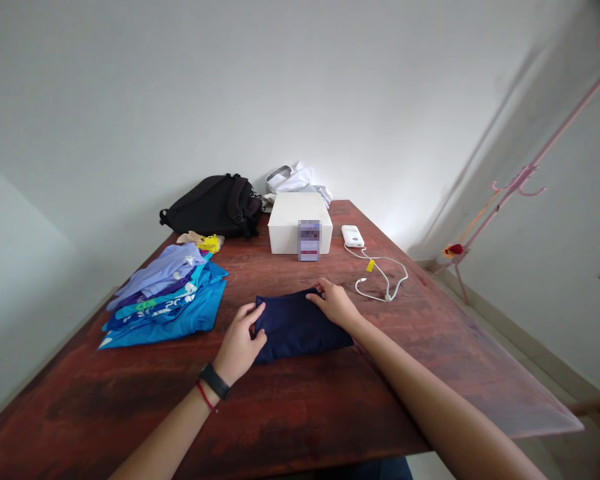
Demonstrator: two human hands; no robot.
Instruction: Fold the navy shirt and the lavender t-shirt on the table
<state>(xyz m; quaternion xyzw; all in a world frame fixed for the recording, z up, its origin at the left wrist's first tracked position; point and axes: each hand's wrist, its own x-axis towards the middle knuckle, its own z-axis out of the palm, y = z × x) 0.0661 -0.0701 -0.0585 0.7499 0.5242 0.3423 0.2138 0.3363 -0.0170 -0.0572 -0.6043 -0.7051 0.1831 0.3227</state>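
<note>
A folded navy blue cloth [300,327], perhaps a garment, lies on the wooden table in front of me. Along its left edge rests my left hand [239,340], thumb and index finger apart and touching the fabric near the far left corner. My right hand [336,305] is at the far right edge, its thumb on top and its fingers over the far side, partly hidden, pinching the fabric. To the left sits a stack of folded clothes [165,300] in lilac, purple and bright blue, apart from both hands.
Behind the cloth stands a white box [300,208] with a blurred card [309,241] against its front. A black backpack [215,203], white fabric [290,179] and a yellow packet [210,244] are toward the back. At right lie a white power bank [352,236] and a cable [387,293].
</note>
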